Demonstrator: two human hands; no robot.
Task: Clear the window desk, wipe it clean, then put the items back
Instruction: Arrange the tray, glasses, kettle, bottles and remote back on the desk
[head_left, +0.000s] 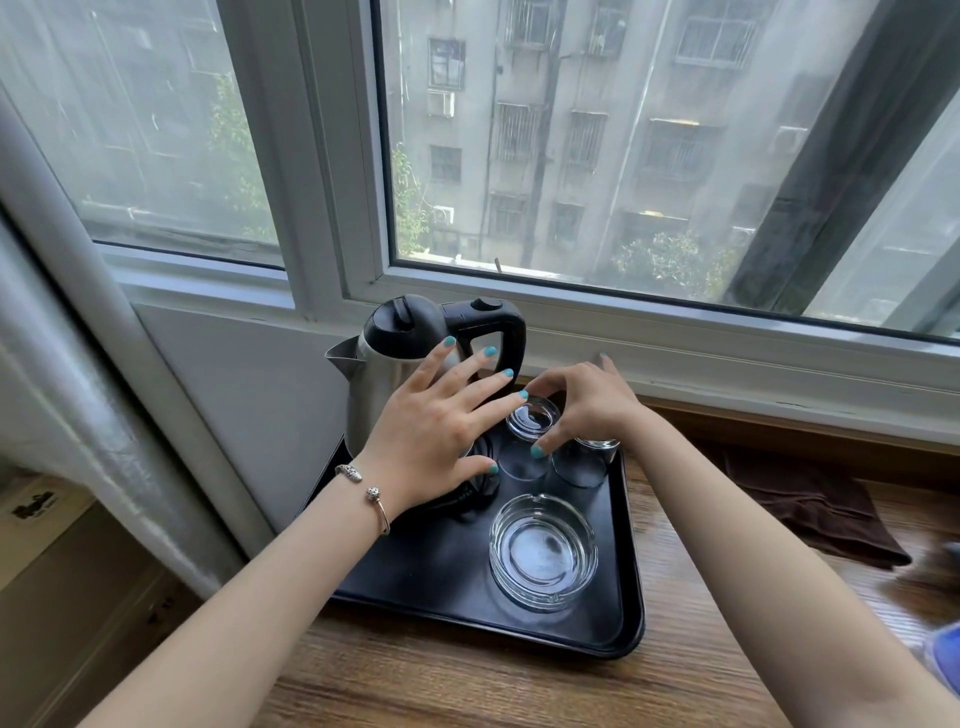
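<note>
Black tray (431, 587) sits on the wooden counter (675, 639) under the window. On the tray: steel kettle (384, 374) at the back left, two inverted clear tumblers at the back, glass ashtray (543, 551) at the front.

Right hand (587, 405): fingers curled round the upturned base of the near tumbler (530, 431), thumb on the near side, fingertips on the far side. Whether it stands on the tray or is just lifted cannot be told. The second tumbler (587, 462) stands just beside it, partly under the right hand.

Left hand (436, 431): fingers straight and spread, hovering in front of the kettle body; holds nothing.

Brown cloth (810, 509) lies on the counter to the right of the tray, apart from it.

Handling judgement: tumbler is thin glass, light, rigid, smooth, likely slippery and breakable. Hold round the thick base or low on the wall, and keep it off its neighbour, since glass on glass may chip. Ashtray looks thick and heavier, so grip across its rim. Kettle goes by its black handle (498, 332). The tray could carry everything at once, but the load is uneven toward the kettle.
</note>
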